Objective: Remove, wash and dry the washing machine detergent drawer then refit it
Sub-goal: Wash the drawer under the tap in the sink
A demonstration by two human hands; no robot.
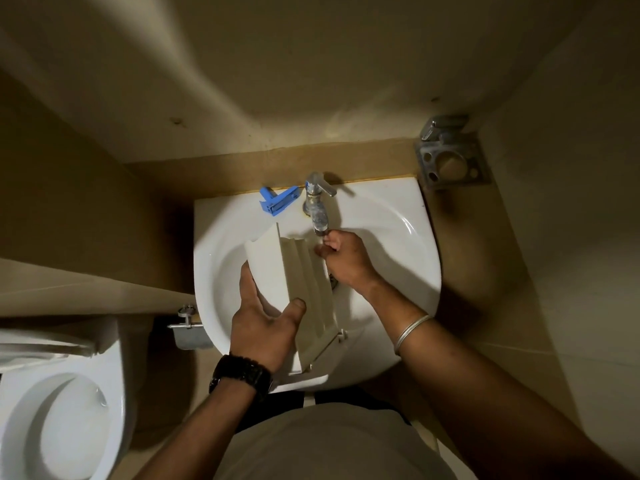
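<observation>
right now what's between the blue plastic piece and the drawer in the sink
Head view: only bare white sink rim and basin lie between the blue piece and the drawer.

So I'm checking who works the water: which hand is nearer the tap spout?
Right. The right hand sits just under the tap spout, fingertips almost at its mouth. The left hand is lower in the basin, gripping the detergent drawer.
</observation>
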